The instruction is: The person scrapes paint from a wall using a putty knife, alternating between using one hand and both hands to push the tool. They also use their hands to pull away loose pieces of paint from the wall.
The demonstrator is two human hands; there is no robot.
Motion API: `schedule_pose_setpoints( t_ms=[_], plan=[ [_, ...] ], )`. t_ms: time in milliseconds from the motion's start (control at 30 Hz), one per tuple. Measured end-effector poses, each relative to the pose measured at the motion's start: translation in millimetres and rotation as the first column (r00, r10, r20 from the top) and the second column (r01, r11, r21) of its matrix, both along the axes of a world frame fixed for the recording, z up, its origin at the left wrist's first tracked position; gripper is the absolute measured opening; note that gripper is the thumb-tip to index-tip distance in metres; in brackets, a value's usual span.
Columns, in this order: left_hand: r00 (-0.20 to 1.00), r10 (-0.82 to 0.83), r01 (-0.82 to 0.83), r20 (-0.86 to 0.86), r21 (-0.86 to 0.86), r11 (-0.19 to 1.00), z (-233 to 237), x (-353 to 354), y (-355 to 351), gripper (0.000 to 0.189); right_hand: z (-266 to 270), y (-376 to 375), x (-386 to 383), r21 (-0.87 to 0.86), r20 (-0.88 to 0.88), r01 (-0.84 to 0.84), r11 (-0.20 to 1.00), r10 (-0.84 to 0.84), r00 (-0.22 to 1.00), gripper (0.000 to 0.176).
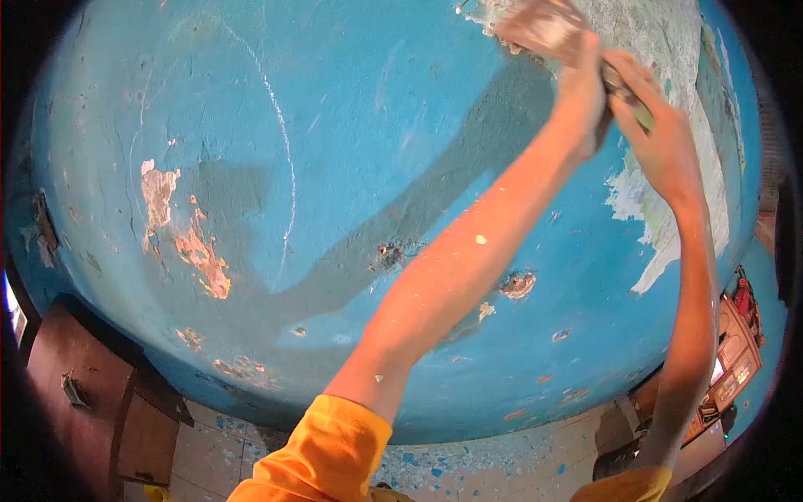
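High on a blue painted wall (351, 151), a scraper with a broad flat blade (539, 32) lies against the surface, its blade smeared by motion. My right hand (665, 146) is closed round the greenish handle. Close to the blade, my left hand (581, 96) grips the tool's neck, thumb pointing up; its fingers are partly hidden. Bare grey-white plaster (648, 33) shows beside and above the blade, with a ragged edge of blue paint. Small paint flakes stick to my left forearm (468, 251).
Chipped patches (201, 255) and a long pale crack (284, 142) mark the wall. Blue and white flakes litter the tiled floor (468, 468). Brown wooden furniture (79, 393) stands at the lower left. A wooden cabinet (736, 351) holding various items is at the right.
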State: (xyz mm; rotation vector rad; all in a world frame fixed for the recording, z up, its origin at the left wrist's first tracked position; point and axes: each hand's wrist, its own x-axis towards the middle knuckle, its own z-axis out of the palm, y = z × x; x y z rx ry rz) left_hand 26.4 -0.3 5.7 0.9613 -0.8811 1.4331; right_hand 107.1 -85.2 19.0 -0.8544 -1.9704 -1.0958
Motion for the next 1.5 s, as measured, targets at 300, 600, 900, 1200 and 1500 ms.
schedule_pose_setpoints(
  t_ms=[300,600,900,1200,1500],
  plan=[
    [0.962,0.243,-0.215,0.127,-0.202,0.956,0.2,-27.7,20.4,0.057,0.6,25.0,-45.3,-0.082,-0.033,0.086,0.993,-0.089,0.995,0.042],
    [0.988,0.156,-0.150,0.021,-0.173,0.973,-0.6,-14.5,-0.8,0.056,6.6,5.0,-25.3,-0.092,0.034,-0.006,0.996,0.009,0.999,0.042],
    [0.976,0.145,-0.120,0.161,-0.154,0.981,7.8,-103.0,7.6,0.058,20.8,21.8,-115.5,-0.076,0.092,0.024,0.997,-0.017,0.996,0.043],
    [0.979,0.183,-0.197,-0.091,-0.168,0.966,6.2,-27.4,-1.1,0.061,2.0,-8.6,-51.7,-0.021,-0.052,0.051,0.998,-0.052,0.997,0.043],
    [0.945,0.325,-0.327,-0.040,-0.165,0.930,0.3,-88.6,7.8,0.065,-4.2,24.6,-92.1,0.040,-0.054,-0.079,0.996,0.081,0.995,0.044]
  ],
)
